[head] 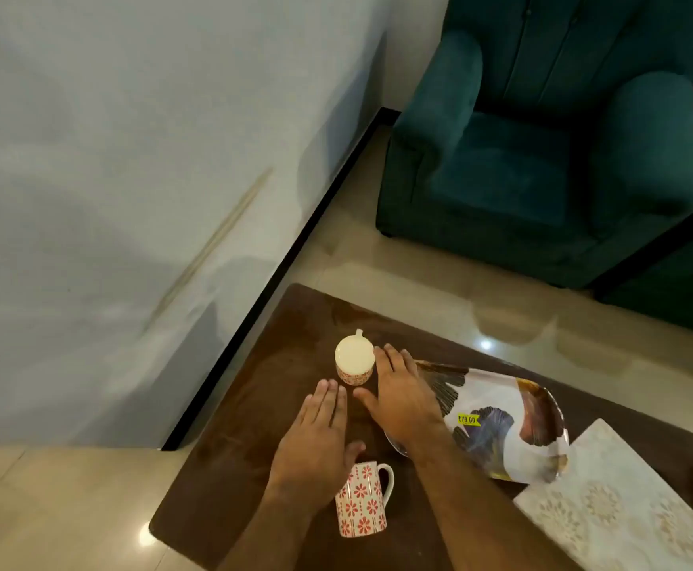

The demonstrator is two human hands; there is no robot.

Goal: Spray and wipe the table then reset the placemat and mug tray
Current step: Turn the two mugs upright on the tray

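On the dark brown table (229, 467) stand two white mugs with red flower patterns. The far mug (354, 362) stands upright near the table's far end. The near mug (363, 502) is partly covered by my left hand (316, 438), which hovers flat and open above it. My right hand (402, 393) is open too, its fingers spread just right of the far mug and over the left end of the oval leaf-patterned tray (513, 430). A pale patterned placemat (616, 513) lies at the right, by the tray.
A teal armchair (542, 150) stands beyond the table on the glossy beige floor (419, 274). A white wall (130, 158) with a black skirting runs along the left, close to the table's left edge.
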